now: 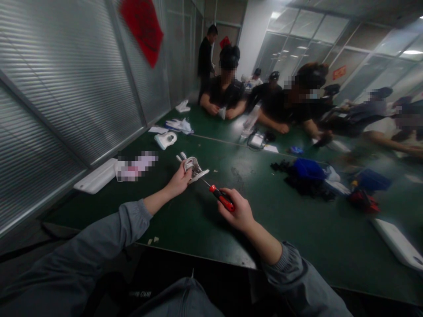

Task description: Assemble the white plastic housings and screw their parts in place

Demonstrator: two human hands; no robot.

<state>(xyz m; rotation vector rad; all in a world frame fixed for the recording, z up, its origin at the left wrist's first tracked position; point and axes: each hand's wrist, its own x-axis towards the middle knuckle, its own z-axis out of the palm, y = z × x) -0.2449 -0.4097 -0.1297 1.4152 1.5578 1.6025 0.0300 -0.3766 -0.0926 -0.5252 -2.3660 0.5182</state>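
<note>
My left hand (179,180) grips a small white and metal part (194,167) just above the dark green table (280,220). My right hand (238,210) is closed round the red and black handle of a screwdriver (222,198). Its thin shaft points up and left, with the tip against the part. Both hands work close together near the table's front edge, with grey sleeves on both arms.
A long white casing (95,177) lies at the left edge and another (399,244) at the right. A white device (165,139), gloves (180,125), a blue bin (309,168) on dark items and a red tool (363,200) sit farther back. Several people work at the far side.
</note>
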